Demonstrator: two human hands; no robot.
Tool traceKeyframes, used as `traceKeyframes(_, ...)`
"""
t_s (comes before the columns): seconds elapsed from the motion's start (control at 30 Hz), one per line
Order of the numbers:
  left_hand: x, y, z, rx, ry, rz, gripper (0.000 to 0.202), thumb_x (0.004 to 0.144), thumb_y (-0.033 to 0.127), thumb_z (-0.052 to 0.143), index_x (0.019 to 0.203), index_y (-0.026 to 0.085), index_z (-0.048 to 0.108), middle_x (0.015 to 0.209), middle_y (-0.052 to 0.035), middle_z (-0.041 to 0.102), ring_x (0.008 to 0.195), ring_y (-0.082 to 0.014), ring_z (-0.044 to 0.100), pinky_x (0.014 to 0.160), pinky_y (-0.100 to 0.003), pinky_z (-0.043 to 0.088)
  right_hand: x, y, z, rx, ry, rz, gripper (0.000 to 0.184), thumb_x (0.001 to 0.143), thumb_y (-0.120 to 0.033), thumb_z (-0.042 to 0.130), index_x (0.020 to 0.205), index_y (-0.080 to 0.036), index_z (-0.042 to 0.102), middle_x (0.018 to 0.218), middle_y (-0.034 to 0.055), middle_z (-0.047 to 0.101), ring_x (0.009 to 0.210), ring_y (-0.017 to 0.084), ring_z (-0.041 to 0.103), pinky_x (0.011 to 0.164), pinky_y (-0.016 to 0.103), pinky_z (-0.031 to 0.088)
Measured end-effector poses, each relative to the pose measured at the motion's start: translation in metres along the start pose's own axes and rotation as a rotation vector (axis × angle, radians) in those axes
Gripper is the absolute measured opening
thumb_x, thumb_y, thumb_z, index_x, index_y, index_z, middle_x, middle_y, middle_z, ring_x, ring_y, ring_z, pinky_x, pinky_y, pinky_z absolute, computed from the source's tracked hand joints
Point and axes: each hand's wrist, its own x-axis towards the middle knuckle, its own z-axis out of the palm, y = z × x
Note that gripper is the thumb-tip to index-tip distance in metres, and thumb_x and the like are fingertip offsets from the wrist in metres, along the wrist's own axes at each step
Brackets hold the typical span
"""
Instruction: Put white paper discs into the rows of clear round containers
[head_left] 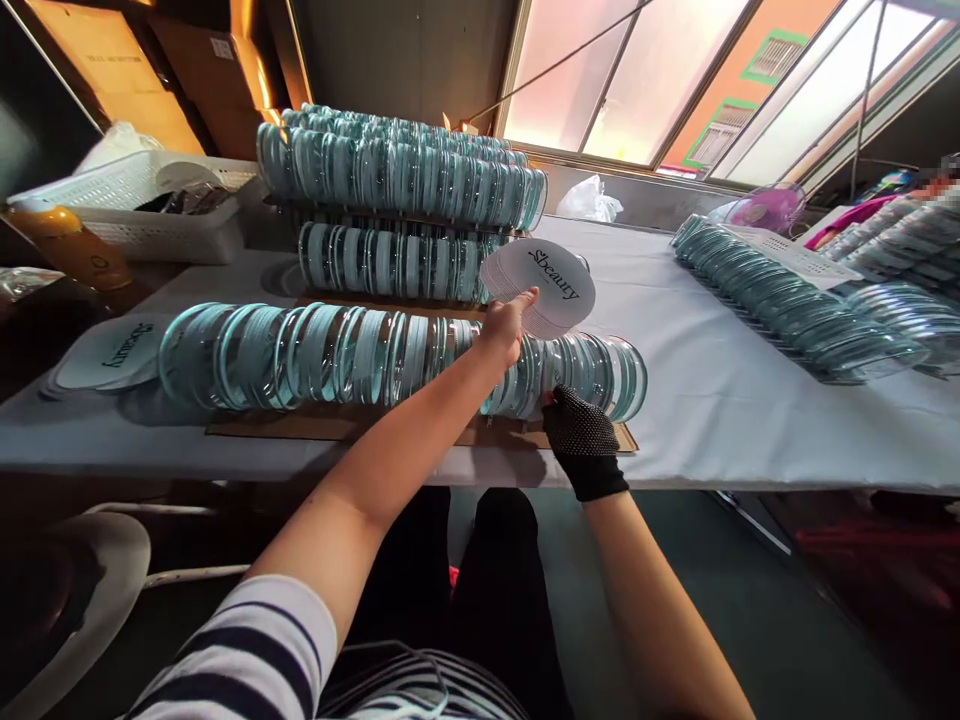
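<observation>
My left hand point(508, 325), bare, is closed on the edge of a fanned stack of white rounded cards point(551, 285) printed with dark lettering, held above the near row. Below it, a long row of clear, teal-rimmed round pieces point(330, 355) stands on edge along the table, with pale inserts showing between many of them. My right hand point(581, 430) wears a black dotted glove with the fingertips bare. Its fingers are closed against the front of this row near the right end, and what they pinch is hidden. Under the row lies a brown cardboard strip point(442, 430).
More rows of clear pieces point(405, 175) are stacked behind, and others point(795, 290) stand at the right. Another card pile point(105, 350) lies at the left end. A white basket point(187, 225), orange bottle point(75, 245) and plastic bag point(590, 200) rest on the white-covered table point(720, 420).
</observation>
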Motion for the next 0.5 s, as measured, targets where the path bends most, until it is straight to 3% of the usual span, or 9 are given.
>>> traceKeyframes(0.13,0.006,-0.006,-0.002,-0.005,-0.015,0.044,0.03,0.076,0.01,0.072,0.105,0.019,0.07,0.103,-0.0029,0.076,0.116,-0.0217,0.065,0.107,-0.042,0.046,-0.006,0.009,-0.005,0.641,-0.438,0.124,0.035,0.082,-0.053,0.048,0.094,-0.021,0.052,0.058,-0.0017,0.052,0.043,0.013,0.043,0.044,0.024,0.03)
traceKeyframes(0.23,0.006,-0.01,-0.003,0.024,-0.04,0.109,0.026,0.076,0.01,0.072,0.101,0.018,0.071,0.095,-0.0015,0.076,0.111,-0.0206,0.067,0.108,-0.041,0.045,-0.007,0.006,0.002,1.109,-0.458,0.227,0.039,0.076,-0.056,0.054,0.098,-0.025,0.046,0.064,-0.0052,0.05,0.043,0.01,0.036,0.042,0.021,0.028)
traceKeyframes(0.37,0.002,-0.012,-0.003,0.076,-0.041,0.181,0.014,0.076,0.012,0.072,0.09,0.016,0.073,0.093,-0.0044,0.076,0.109,-0.0233,0.068,0.107,-0.043,0.045,-0.003,0.003,0.014,1.172,-0.528,0.244,0.037,0.081,-0.058,0.054,0.081,-0.025,0.038,0.054,-0.0076,0.037,0.042,0.01,0.032,0.041,0.021,0.027)
traceKeyframes(0.5,0.003,-0.015,-0.002,0.134,-0.015,0.235,0.007,0.075,0.015,0.073,0.082,0.015,0.072,0.092,-0.0057,0.075,0.107,-0.0246,0.068,0.105,-0.043,0.046,-0.003,0.005,0.007,1.115,-0.538,0.197,0.038,0.08,-0.059,0.059,0.085,-0.024,0.043,0.052,-0.0088,0.035,0.039,0.009,0.028,0.038,0.022,0.022)
